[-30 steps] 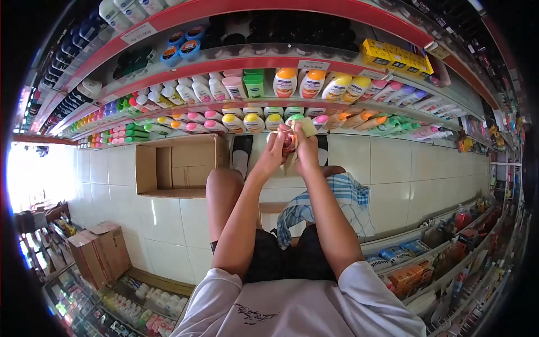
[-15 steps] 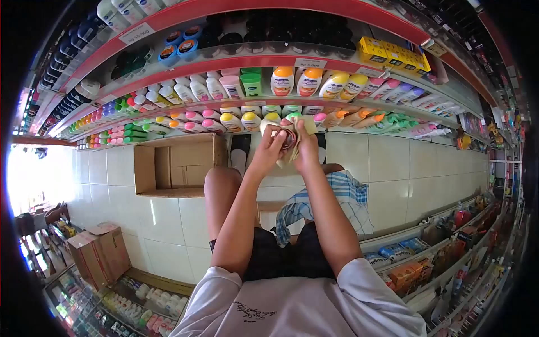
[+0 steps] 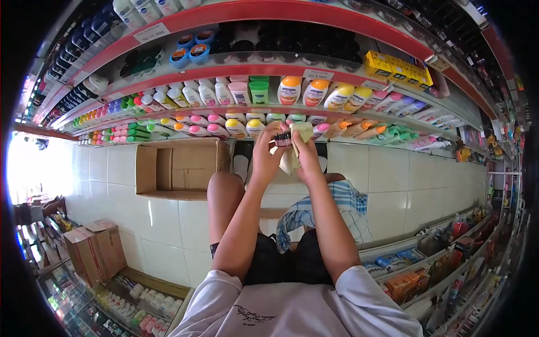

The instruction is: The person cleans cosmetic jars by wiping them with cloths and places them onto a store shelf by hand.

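Observation:
Between my two hands, in front of the lowest shelf row, is a small round jar [image 3: 283, 140] with a dark lid or label. My left hand [image 3: 266, 153] is closed around the jar's left side, holding it tilted. My right hand [image 3: 306, 156] grips a pale yellow cloth [image 3: 289, 161], which hangs below the jar and presses against its right side. A blue and white checked cloth [image 3: 323, 205] lies over my right thigh.
Shelves ahead carry rows of lotion bottles [image 3: 290, 91], dark jars and yellow boxes [image 3: 397, 68]. An open cardboard box [image 3: 179, 195] sits on the tiled floor at left. Another carton [image 3: 96, 253] stands behind it, near a glass case. Low racks [image 3: 415, 281] line the right.
The jar has turned from facing up within the cloth to lying on its side. My left fingers now hold the jar, and the cloth has shifted toward my right hand.

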Action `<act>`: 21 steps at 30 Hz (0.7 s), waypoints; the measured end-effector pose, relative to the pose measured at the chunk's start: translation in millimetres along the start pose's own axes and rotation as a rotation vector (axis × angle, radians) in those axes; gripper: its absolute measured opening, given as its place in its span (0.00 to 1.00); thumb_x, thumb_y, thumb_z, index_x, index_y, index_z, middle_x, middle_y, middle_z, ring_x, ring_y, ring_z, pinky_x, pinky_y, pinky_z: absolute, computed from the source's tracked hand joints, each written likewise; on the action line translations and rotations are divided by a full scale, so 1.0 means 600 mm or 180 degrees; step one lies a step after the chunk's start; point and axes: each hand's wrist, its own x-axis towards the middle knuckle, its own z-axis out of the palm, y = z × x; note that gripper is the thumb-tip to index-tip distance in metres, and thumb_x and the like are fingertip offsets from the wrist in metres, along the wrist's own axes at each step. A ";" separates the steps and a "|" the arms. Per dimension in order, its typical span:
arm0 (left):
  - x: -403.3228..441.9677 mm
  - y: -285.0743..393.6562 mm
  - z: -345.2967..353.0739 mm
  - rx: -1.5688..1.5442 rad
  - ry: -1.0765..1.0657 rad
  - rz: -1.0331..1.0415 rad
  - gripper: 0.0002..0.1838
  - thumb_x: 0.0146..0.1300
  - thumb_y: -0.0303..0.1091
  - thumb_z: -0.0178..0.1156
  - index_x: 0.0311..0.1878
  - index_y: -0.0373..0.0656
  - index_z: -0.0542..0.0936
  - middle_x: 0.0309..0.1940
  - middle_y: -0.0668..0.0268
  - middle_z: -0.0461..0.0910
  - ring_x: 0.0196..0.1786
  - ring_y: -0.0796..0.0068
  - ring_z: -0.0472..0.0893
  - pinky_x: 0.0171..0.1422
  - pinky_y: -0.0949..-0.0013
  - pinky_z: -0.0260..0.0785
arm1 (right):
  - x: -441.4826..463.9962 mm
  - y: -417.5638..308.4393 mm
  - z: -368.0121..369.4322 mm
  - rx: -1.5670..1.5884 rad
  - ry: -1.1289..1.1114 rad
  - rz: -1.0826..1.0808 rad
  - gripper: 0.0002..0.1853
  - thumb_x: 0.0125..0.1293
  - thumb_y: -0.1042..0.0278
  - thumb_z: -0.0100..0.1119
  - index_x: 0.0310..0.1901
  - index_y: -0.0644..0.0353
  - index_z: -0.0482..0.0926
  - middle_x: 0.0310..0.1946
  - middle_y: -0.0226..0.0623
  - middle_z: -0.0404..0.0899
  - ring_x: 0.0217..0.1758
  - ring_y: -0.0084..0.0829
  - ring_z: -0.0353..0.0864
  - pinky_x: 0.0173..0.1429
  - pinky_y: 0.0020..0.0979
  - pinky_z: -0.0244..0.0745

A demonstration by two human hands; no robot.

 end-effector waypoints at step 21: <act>0.001 0.012 -0.002 -0.0649 0.0137 -0.0595 0.20 0.47 0.13 0.65 0.45 0.39 0.80 0.45 0.65 0.75 0.46 0.76 0.79 0.49 0.75 0.74 | 0.003 0.002 -0.005 0.0353 0.0131 -0.0005 0.23 0.74 0.60 0.43 0.65 0.64 0.62 0.61 0.43 0.70 0.61 0.32 0.71 0.64 0.32 0.67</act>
